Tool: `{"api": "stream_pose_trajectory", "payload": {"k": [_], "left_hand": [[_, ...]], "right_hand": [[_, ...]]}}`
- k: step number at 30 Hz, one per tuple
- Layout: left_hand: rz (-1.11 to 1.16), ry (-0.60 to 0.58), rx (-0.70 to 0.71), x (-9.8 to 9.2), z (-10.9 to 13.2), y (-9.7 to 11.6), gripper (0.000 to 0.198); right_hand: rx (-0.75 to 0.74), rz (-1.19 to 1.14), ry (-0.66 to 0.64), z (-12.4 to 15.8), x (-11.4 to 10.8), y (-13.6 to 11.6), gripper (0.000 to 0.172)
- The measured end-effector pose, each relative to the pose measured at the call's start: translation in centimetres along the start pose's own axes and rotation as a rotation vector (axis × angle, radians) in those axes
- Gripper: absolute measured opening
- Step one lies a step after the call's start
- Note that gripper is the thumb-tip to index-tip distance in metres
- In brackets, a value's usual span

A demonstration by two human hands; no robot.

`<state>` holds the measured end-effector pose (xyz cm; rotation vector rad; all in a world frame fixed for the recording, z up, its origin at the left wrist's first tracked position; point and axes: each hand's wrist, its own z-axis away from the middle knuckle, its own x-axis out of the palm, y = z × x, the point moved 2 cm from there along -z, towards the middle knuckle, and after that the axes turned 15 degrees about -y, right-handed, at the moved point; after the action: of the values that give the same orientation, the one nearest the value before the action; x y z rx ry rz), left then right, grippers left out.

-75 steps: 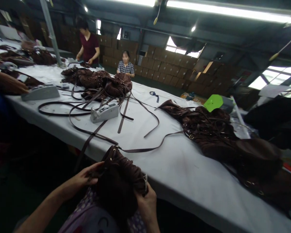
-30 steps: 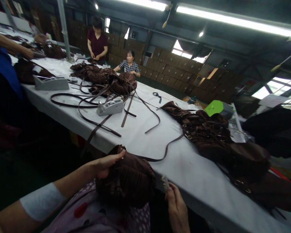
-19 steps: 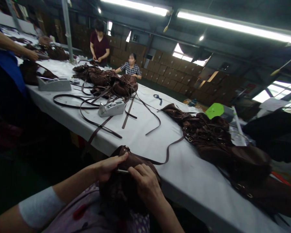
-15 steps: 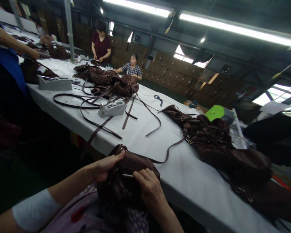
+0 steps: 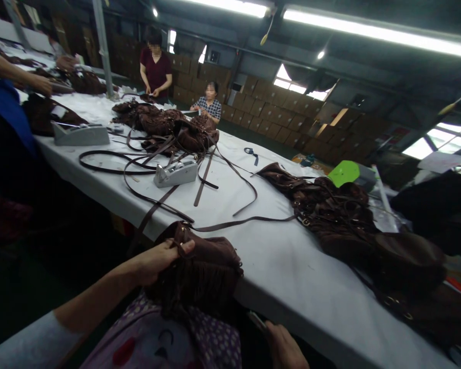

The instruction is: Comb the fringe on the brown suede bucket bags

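Note:
A dark brown fringed leather bag [image 5: 211, 256] rests against the near table edge, above my lap. My left hand [image 5: 165, 261] grips its upper left side, thumb on top near the small metal fittings. Low at the right, below the table edge, my right hand [image 5: 284, 346] is closed around a slim metal tool [image 5: 257, 320], apart from the bag. The tool's exact kind is too dim to make out. From the bag, a thin strap [image 5: 246, 221] runs across the table to the right.
On the white table [image 5: 215, 205] stand a grey tape dispenser [image 5: 176, 173] and another dispenser [image 5: 82, 134]. Brown bags lie heaped at the back [image 5: 176, 125] and along the right [image 5: 338, 215]. Co-workers [image 5: 155, 72] are around the far side and left. Loose straps [image 5: 149, 192] cross the tabletop.
My right hand has drawn away from the bag, down and to the right, with the metal tool. The bag has turned, so its fringe shows, and my left hand still holds it.

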<state>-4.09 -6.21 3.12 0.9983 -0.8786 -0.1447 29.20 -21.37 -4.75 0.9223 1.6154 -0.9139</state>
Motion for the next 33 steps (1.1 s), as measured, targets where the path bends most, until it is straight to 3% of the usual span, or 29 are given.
{"api": "stream_pose_trajectory", "payload": {"k": [3,5,7,9,11,13,16,19,21,23,25,28,30,33], "left_hand": [[-0.191,0.027,-0.004,2.1,-0.9,-1.3,0.05],[-0.146,-0.032,0.02,3.7,-1.2,-1.8,0.05],[-0.013,-0.106,0.042,5.1,-1.2,-1.8,0.052],[0.1,-0.099,0.049,5.5,-0.8,-1.4,0.054],[0.162,-0.013,0.063,4.9,-0.3,-1.0,0.054],[0.204,0.085,0.098,3.7,0.3,-0.6,0.055],[0.255,0.201,0.155,2.2,0.9,0.0,0.056],[0.275,0.18,0.158,2.7,0.6,-0.2,0.056],[0.289,0.108,0.132,4.1,0.0,-0.9,0.054],[0.299,0.049,0.118,5.8,-0.7,-2.0,0.052],[0.289,0.039,0.128,7.0,-1.1,-2.9,0.05],[0.226,0.151,0.119,7.3,-1.0,-3.7,0.045],[0.178,0.303,0.091,6.7,-0.4,-3.9,0.041],[0.15,0.488,0.091,5.4,0.6,-4.2,0.041]], "right_hand": [[0.057,-0.196,0.152,-4.5,-3.8,-4.2,0.028],[0.013,-0.229,0.226,-8.1,-5.3,-7.5,0.026],[-0.058,-0.179,0.232,-11.2,-5.2,-10.0,0.025],[-0.112,-0.072,0.213,-13.0,-4.0,-11.0,0.027],[-0.123,0.049,0.207,-13.1,-2.0,-10.0,0.029],[-0.063,0.151,0.171,-11.4,0.0,-7.2,0.028],[0.116,0.242,0.071,-6.2,2.5,-1.5,0.032],[0.293,0.226,0.16,-1.1,3.0,1.2,0.035],[0.455,0.149,0.227,-0.1,2.2,0.0,0.035],[0.528,0.052,0.277,-1.6,1.0,-3.3,0.041],[0.309,0.002,0.354,-5.0,-0.1,-7.5,0.05],[0.007,-0.019,0.362,-10.1,-0.7,-11.6,0.059],[-0.028,0.028,0.342,-11.7,-0.2,-11.9,0.059],[0.093,0.177,0.282,-11.4,1.9,-9.3,0.061]]}}
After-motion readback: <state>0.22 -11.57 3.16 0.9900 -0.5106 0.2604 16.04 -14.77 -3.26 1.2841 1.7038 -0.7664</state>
